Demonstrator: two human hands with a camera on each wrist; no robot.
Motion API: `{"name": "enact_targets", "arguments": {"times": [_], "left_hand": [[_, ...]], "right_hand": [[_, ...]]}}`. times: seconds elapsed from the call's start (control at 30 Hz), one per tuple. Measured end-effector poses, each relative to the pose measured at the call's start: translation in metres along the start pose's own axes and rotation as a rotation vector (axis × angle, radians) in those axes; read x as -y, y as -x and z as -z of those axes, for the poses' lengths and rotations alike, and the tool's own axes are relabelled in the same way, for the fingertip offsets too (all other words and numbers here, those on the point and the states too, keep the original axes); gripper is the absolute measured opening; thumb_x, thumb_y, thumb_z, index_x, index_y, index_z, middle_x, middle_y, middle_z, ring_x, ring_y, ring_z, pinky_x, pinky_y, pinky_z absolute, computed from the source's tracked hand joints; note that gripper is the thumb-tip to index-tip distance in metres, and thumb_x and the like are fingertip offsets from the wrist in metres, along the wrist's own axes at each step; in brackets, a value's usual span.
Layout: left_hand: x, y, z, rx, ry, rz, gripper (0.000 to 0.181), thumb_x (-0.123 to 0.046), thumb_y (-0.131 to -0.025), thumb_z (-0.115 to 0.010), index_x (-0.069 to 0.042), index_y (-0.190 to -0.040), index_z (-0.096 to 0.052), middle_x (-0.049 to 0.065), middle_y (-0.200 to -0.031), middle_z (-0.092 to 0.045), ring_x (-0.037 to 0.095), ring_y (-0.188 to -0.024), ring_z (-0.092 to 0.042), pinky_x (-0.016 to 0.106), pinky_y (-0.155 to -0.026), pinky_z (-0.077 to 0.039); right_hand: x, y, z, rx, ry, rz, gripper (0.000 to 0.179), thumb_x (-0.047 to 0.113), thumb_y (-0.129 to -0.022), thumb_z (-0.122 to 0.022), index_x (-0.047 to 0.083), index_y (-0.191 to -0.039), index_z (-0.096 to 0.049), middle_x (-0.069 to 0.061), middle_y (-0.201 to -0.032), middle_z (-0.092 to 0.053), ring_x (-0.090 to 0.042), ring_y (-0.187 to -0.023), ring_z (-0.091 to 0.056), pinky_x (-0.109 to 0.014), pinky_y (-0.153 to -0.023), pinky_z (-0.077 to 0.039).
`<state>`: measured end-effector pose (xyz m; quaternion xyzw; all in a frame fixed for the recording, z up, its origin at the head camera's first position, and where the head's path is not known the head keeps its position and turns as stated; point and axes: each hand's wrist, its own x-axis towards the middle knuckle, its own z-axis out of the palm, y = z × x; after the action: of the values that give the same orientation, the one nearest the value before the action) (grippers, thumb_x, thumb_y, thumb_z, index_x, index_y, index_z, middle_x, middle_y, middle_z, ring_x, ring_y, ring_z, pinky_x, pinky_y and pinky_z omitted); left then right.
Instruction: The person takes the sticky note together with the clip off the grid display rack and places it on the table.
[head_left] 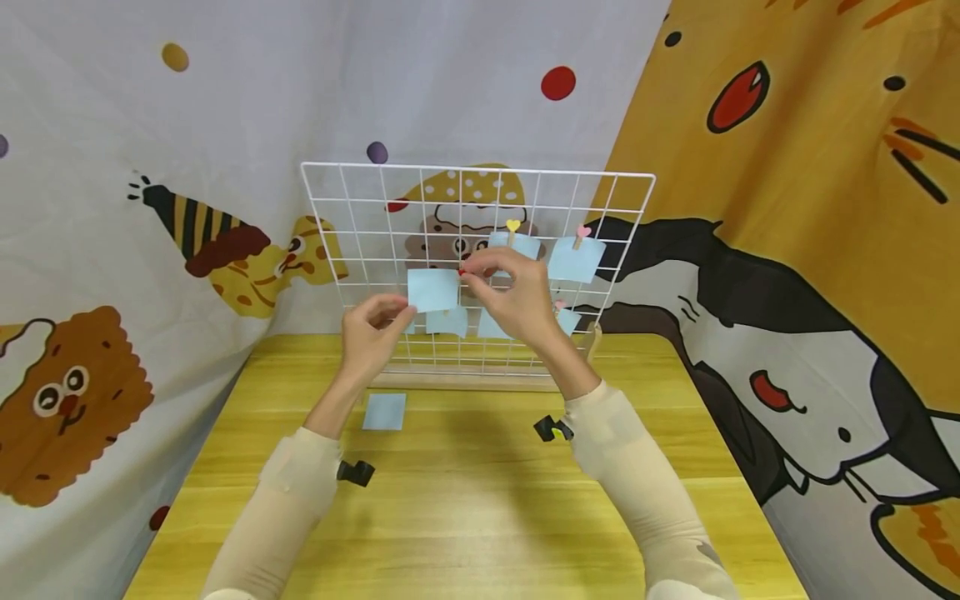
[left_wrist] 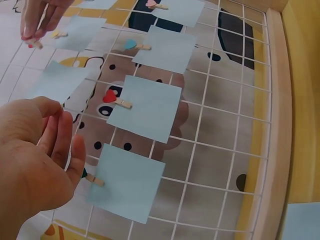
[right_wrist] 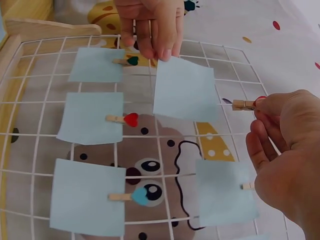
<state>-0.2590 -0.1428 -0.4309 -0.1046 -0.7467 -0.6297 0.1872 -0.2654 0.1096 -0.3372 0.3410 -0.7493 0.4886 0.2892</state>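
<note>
My left hand (head_left: 369, 337) pinches a light-blue paper square (head_left: 432, 290) by its lower left corner in the head view, holding it up before a white wire grid (head_left: 480, 169). To the right of that paper, my right hand (head_left: 517, 296) pinches a small wooden clothespin (right_wrist: 243, 105) with a red heart on its end. In the right wrist view the clothespin's tip is pointed at the paper's edge, a small gap apart. Other blue squares hang on the grid, among them one (right_wrist: 90, 117) under a red-heart clothespin (left_wrist: 119, 101) and one (right_wrist: 87, 197) under a blue-heart clothespin (right_wrist: 131, 196).
The grid stands in a wooden base (head_left: 465, 382) at the back of a wood-grain table (head_left: 450, 500). One loose blue square (head_left: 384, 412) lies on the table before the base, left of centre. A cartoon-printed curtain (head_left: 247, 83) hangs behind and at both sides.
</note>
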Motion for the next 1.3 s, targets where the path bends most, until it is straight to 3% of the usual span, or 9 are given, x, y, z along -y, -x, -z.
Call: {"name": "enact_targets", "arguments": {"times": [0.17,0.4,0.67,0.87,0.93,1.1,1.17,1.3], "left_hand": [[0.007,0.01,0.004,0.014,-0.009,0.004,0.021,-0.013,-0.103,-0.084,0.0,-0.119,-0.08,0.024,-0.113,-0.082,0.003,-0.088,-0.071,0.012,-0.08,-0.058],[0.019,0.024,0.006,0.021,-0.012,0.02,0.019,-0.01,-0.103,-0.084,0.002,-0.118,-0.08,0.027,-0.113,-0.081,0.0,-0.086,-0.071,0.011,-0.078,-0.058],[0.028,0.038,0.01,0.026,-0.039,0.062,0.019,-0.01,-0.103,-0.084,0.001,-0.118,-0.081,0.021,-0.113,-0.083,-0.003,-0.09,-0.073,0.011,-0.083,-0.06],[0.035,0.048,0.018,0.018,-0.041,0.084,0.02,-0.008,-0.102,-0.084,0.003,-0.118,-0.08,0.027,-0.117,-0.082,-0.004,-0.091,-0.073,0.011,-0.085,-0.06],[0.038,0.051,0.02,0.016,-0.036,0.091,0.02,-0.007,-0.102,-0.084,0.004,-0.118,-0.079,0.028,-0.118,-0.081,-0.004,-0.091,-0.074,0.011,-0.085,-0.061],[0.044,0.059,0.025,0.02,-0.04,0.097,0.02,-0.009,-0.102,-0.084,0.003,-0.118,-0.08,0.027,-0.119,-0.081,-0.005,-0.093,-0.074,0.01,-0.085,-0.06],[0.048,0.063,0.026,0.023,-0.05,0.099,0.02,-0.011,-0.103,-0.084,0.002,-0.118,-0.08,0.027,-0.118,-0.081,-0.004,-0.093,-0.073,0.01,-0.085,-0.06],[0.055,0.072,0.027,0.032,-0.064,0.11,0.02,-0.012,-0.104,-0.084,0.001,-0.119,-0.081,0.026,-0.118,-0.082,-0.005,-0.093,-0.073,0.009,-0.087,-0.059]], "right_hand": [[-0.002,0.017,0.006,0.002,-0.016,-0.068,0.007,0.001,-0.097,-0.086,0.003,-0.104,-0.087,-0.015,-0.112,-0.086,-0.029,-0.101,-0.08,-0.046,-0.089,-0.067],[-0.011,0.038,0.012,-0.045,-0.06,-0.092,0.009,-0.005,-0.094,-0.087,0.001,-0.1,-0.087,-0.018,-0.108,-0.085,-0.028,-0.096,-0.077,-0.023,-0.087,-0.06],[-0.021,0.06,0.024,-0.087,-0.066,-0.089,0.011,-0.007,-0.093,-0.086,0.003,-0.097,-0.086,-0.018,-0.104,-0.086,-0.024,-0.098,-0.076,-0.028,-0.086,-0.06],[-0.026,0.078,0.031,-0.087,-0.033,-0.104,0.01,-0.007,-0.094,-0.086,0.003,-0.097,-0.086,-0.018,-0.103,-0.085,-0.03,-0.094,-0.074,-0.029,-0.087,-0.059],[-0.028,0.085,0.033,-0.091,-0.027,-0.123,0.01,-0.006,-0.094,-0.086,0.003,-0.096,-0.086,-0.018,-0.102,-0.086,-0.028,-0.093,-0.074,-0.029,-0.095,-0.058],[-0.035,0.102,0.037,-0.102,-0.05,-0.162,0.012,-0.01,-0.092,-0.085,0.001,-0.096,-0.085,-0.019,-0.102,-0.085,-0.02,-0.098,-0.077,-0.032,-0.096,-0.06],[-0.038,0.109,0.039,-0.1,-0.057,-0.171,0.013,-0.012,-0.091,-0.084,0.0,-0.096,-0.084,-0.021,-0.103,-0.085,-0.02,-0.101,-0.077,-0.032,-0.088,-0.062],[-0.044,0.122,0.043,-0.092,-0.058,-0.205,0.014,-0.015,-0.091,-0.084,-0.003,-0.098,-0.084,-0.024,-0.104,-0.084,-0.017,-0.099,-0.077,-0.022,-0.09,-0.063]]}}
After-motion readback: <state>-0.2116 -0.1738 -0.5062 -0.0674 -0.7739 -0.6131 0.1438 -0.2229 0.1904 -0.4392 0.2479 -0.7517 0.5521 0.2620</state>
